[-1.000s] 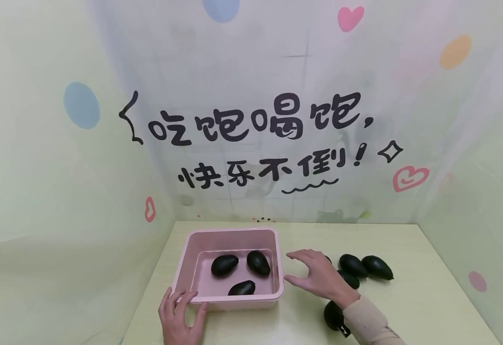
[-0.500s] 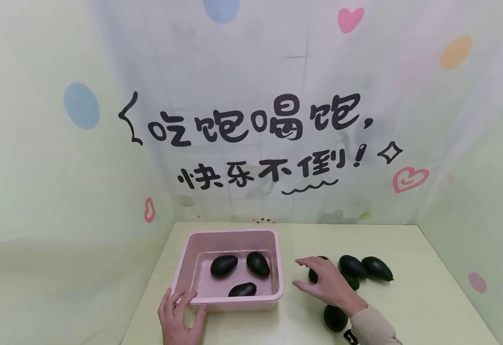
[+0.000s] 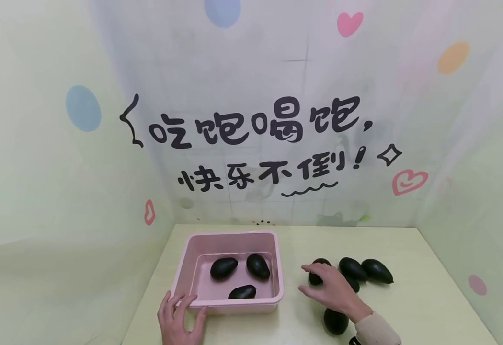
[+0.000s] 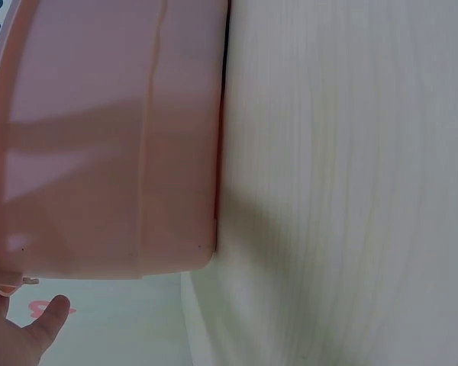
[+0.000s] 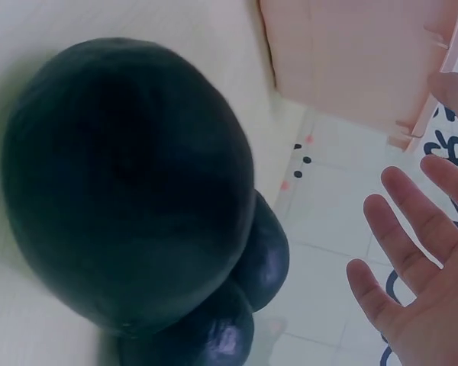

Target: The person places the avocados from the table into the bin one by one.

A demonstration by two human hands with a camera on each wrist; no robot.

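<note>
Lower left, the left hand (image 3: 178,323) grips the pink tub (image 3: 234,242) by its rim, probably steadying it around three dark fruits (image 3: 223,269). Lower right, the right hand (image 3: 333,288), fingers parted, holding nothing, hovers over loose fruits (image 3: 377,271).

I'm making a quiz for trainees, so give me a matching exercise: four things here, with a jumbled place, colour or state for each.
1. left hand
2. right hand
3. bin
4. sleeve

A. beige
B. pink, with three dark fruits inside
C. at the bin's near-left corner
D. to the right of the bin, holding nothing

Pairs: 1-C, 2-D, 3-B, 4-A
</note>
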